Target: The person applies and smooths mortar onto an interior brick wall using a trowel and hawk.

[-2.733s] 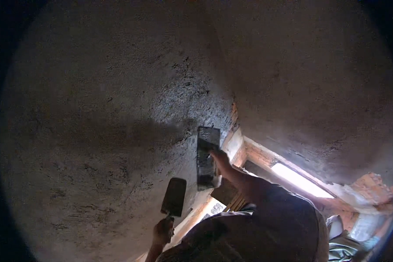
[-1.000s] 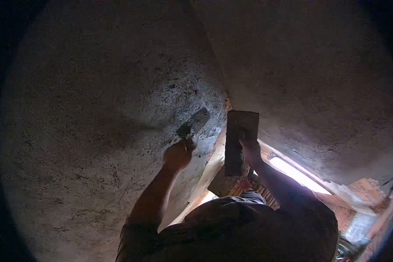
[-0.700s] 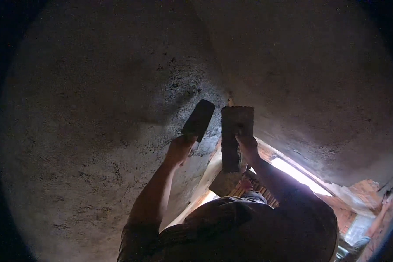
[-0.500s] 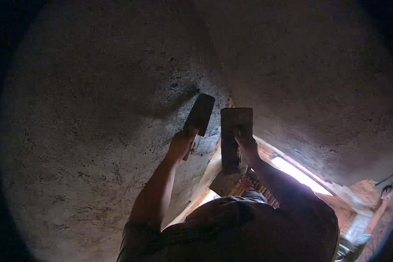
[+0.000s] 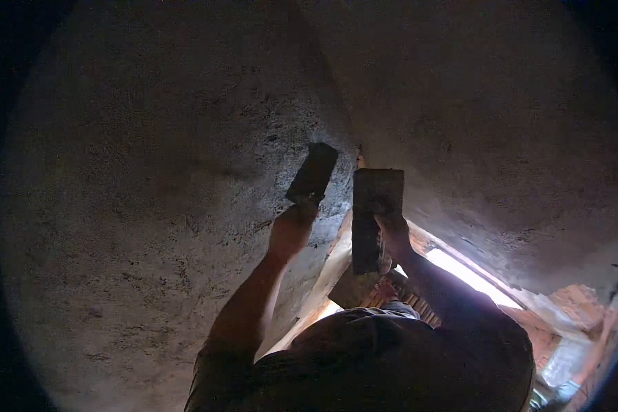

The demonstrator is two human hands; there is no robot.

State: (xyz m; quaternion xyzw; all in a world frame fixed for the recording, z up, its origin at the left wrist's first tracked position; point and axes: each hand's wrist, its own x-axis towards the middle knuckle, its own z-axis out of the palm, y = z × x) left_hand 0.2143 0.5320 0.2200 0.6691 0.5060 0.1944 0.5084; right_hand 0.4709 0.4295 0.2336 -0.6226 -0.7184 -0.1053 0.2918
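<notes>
My left hand [image 5: 292, 231] is closed round the handle end of a dark rectangular plastering trowel [image 5: 314, 170]. Its blade tilts up and to the right, close to the rough grey plaster wall [image 5: 165, 226]; I cannot tell whether it touches. In my right hand [image 5: 393, 232] is a larger, dark rectangular plastering float [image 5: 379, 180], held upright just right of the wall corner. The grip on each tool is partly hidden in shadow. A narrow gap separates the two tools.
A second plastered wall [image 5: 481, 144] meets the first at the corner. Along the lower right runs a bright opening [image 5: 470, 276]. Low down, slatted boards [image 5: 419, 302] lie near a foot [image 5: 387, 291]. Another person's arm [image 5: 603, 336] reaches up at the far right beside exposed brick [image 5: 575, 302].
The trowel in my left hand has turned, its blade looking shorter. My right hand and the float have shifted slightly right. The other person's hand at the far right has moved a little.
</notes>
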